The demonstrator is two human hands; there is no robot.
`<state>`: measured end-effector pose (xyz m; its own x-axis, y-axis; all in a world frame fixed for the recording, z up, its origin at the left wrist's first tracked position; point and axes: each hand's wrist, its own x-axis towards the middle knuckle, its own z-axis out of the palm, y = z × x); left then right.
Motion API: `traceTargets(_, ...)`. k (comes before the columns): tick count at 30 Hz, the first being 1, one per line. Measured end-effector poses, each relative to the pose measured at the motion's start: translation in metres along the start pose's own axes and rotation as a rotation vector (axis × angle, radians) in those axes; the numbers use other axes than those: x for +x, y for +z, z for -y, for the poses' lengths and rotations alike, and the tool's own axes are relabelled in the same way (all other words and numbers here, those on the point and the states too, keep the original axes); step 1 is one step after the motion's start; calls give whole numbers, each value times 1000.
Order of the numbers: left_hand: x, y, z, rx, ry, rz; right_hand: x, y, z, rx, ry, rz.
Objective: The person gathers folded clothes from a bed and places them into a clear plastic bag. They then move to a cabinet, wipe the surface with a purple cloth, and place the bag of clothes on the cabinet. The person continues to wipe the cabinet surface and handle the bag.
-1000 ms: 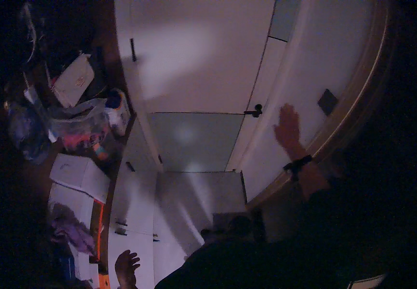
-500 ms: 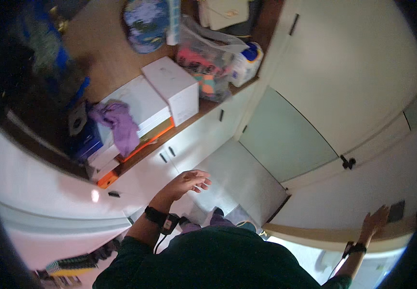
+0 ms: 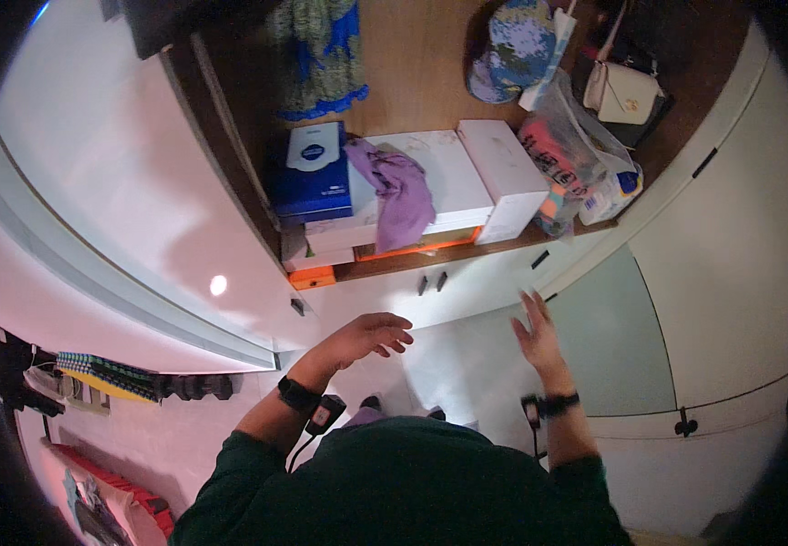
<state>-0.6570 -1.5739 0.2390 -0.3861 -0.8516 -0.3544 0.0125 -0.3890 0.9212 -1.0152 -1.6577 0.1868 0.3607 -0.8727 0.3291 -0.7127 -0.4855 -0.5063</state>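
Observation:
Both of my hands are empty and held in the air in front of the cabinet. My left hand (image 3: 372,339) has its fingers loosely stretched, below the white drawer fronts (image 3: 385,291). My right hand (image 3: 536,335) points up with its fingers apart, near the drawer handle (image 3: 540,260) at the right. On the shelf beyond them a purple cloth (image 3: 403,200) drapes over white boxes (image 3: 444,173). To its left lies a blue and white box (image 3: 314,173). A taller white box (image 3: 503,177) stands at the right of the cloth.
Farther right on the shelf are a clear plastic bag (image 3: 562,150) of colourful items and a white and blue package (image 3: 610,196). A patterned cap (image 3: 514,50) and a cream handbag (image 3: 624,94) hang above. A pale door (image 3: 721,227) is at right, a sliding panel (image 3: 130,182) at left.
My view has turned left, so the shelf now sits centrally ahead. My right hand has come from beside the wall plate at the far right to in front of the cabinet.

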Motion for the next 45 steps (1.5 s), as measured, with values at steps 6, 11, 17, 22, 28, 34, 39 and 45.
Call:
traceTargets(6,-54,-39,2,-58,35,-203,217,79,140,-107,-405,-74)
traceTargets(11,-60,-72,-1,-304,171,-357,270,152,182,-76,-321,269)
traceTargets(17,-10,-121,-19,-530,434,-672,267,185,157,-474,-542,57)
traceTargets(22,20,-138,-35,-715,417,-649,266,135,82,-513,-286,-68)
traceTargets(28,44,-142,-50,-1127,497,-738,251,108,60,-378,-260,-22)
traceTargets(34,60,-149,-48,-984,502,-872,241,123,118,-174,-807,241)
traceTargets(39,32,-127,-25,-833,463,-946,276,139,162,-394,-924,523)
traceTargets(45,-12,-51,9,-907,418,-902,354,149,149,-493,-674,688)
